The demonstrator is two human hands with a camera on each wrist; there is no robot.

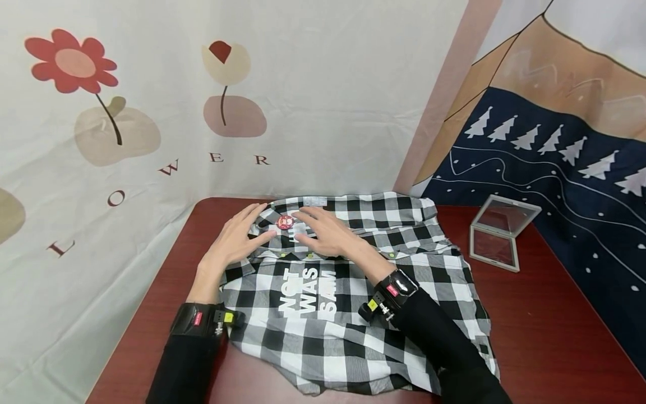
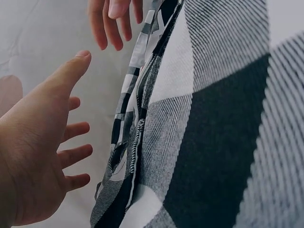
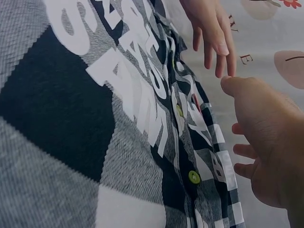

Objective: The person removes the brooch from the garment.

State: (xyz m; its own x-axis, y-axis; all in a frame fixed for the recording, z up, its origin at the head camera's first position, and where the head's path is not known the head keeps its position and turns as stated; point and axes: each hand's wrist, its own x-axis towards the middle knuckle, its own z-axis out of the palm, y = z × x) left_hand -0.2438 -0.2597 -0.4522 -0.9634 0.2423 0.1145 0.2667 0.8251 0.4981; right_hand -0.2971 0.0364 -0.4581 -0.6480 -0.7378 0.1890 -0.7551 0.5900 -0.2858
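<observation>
Both the left hand (image 1: 234, 238) and the right hand (image 1: 328, 233) are spread, fingers extended, above a checked shirt (image 1: 348, 343) lying on a red-brown table (image 1: 555, 331). Only the head view shows the hinged case (image 1: 494, 248) beside the shirt, and a round red badge (image 1: 285, 223) face-on. The wrist views reveal a gap between fingers and cloth; the right shows a green button (image 3: 194, 177) close up.
</observation>
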